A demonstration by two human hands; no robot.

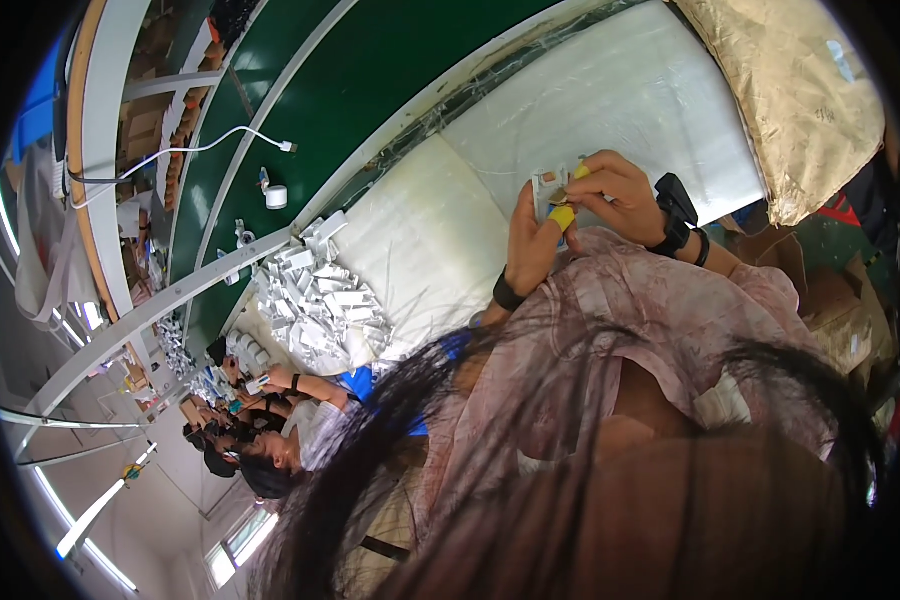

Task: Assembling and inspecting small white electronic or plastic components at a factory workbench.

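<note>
Head cam: hands together, left hand (pixel 532 242) pinching small white part (pixel 544 186) over worktop (pixel 410 190), right hand (pixel 618 196) fingertips against it, can't tell if gripping. Part looks unfinished imo. White parts pile (pixel 320 305) to left: done or waiting, no clue.

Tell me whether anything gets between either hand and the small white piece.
Nothing visible blocks either: the left hand holds the small white piece, and the right hand is at it. A yellow covering, seemingly on the left thumb, may separate skin from piece.
</note>
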